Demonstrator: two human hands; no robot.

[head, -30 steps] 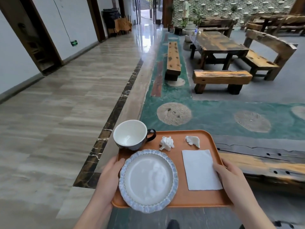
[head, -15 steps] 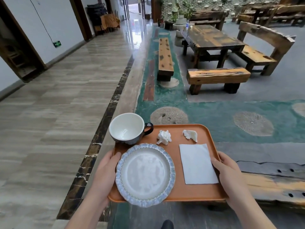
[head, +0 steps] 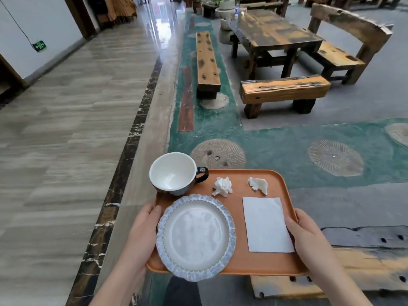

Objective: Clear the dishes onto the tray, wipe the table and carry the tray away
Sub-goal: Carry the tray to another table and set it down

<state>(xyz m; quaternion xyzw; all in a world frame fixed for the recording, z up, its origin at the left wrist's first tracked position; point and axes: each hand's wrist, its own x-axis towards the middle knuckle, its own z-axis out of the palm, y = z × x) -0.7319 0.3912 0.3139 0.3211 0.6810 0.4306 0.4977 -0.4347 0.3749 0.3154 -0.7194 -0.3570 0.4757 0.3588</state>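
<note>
I hold an orange tray in the air above the floor. My left hand grips its left edge, thumb on the rim. My right hand grips its right edge, thumb over the rim beside a flat white napkin. A blue-rimmed plate lies at the tray's near left and overhangs the front edge. A white cup with a dark handle stands at the far left corner. Two crumpled tissues lie at the back.
A wooden table with benches stands ahead on the right. A long low bench runs along the green floor strip. A shiny tiled corridor stretches ahead on the left. A dark wooden slab lies under my right hand.
I have walked forward with the tray; the benches and table have come nearer and the view tilts further down. Both hands keep the same grip on the tray edges.
</note>
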